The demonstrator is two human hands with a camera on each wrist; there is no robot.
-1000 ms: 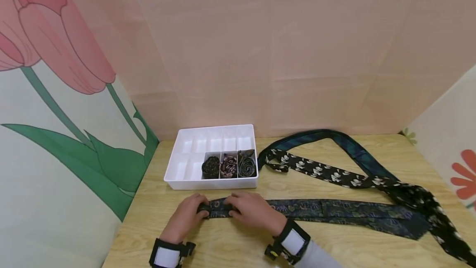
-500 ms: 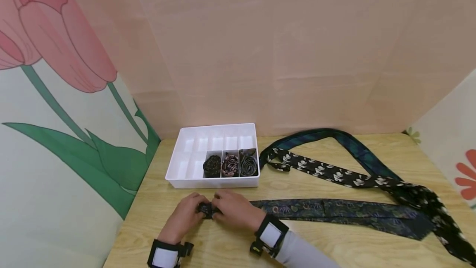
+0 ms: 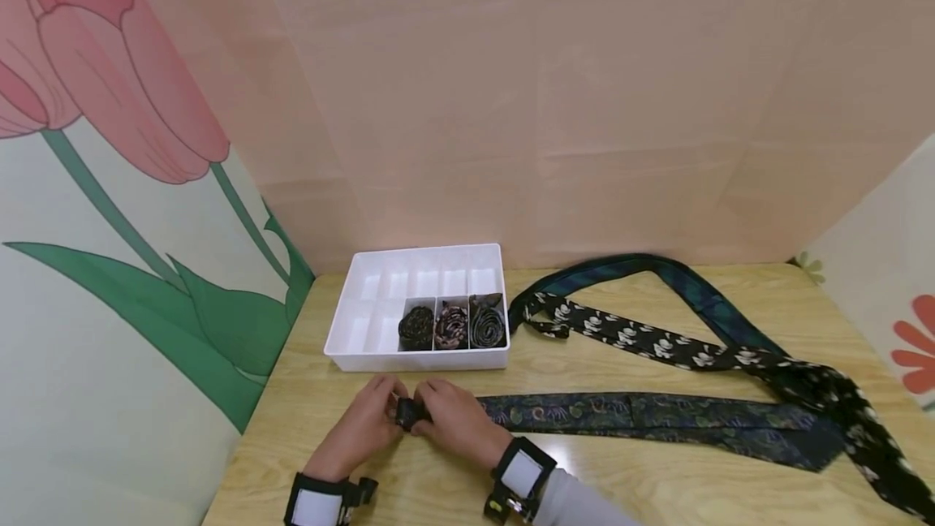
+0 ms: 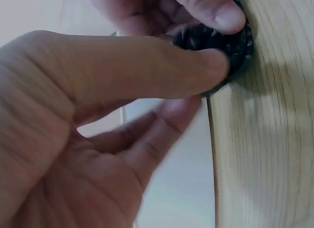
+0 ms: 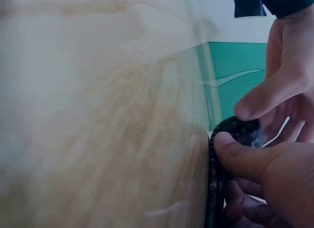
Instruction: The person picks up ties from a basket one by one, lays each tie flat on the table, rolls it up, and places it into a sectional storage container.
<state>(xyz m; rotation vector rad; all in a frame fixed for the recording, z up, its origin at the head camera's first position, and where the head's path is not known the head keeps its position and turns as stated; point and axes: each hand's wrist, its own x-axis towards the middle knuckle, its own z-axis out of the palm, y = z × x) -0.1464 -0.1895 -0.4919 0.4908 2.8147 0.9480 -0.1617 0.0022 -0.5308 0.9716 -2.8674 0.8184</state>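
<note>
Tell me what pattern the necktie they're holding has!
The held necktie is dark with small purplish and greenish squiggles, clearest in the head view.

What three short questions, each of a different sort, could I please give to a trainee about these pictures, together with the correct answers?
1. How many compartments of the white tray hold rolled ties?

2. True or false: only the left hand touches the roll of the nearest tie.

3. From that roll, where does the tie's flat part run?
A. Into the tray
B. Toward the person's right
C. Toward the person's left

Key:
1. Three, in the near row.
2. False; the right hand pinches it too.
3. B
</note>
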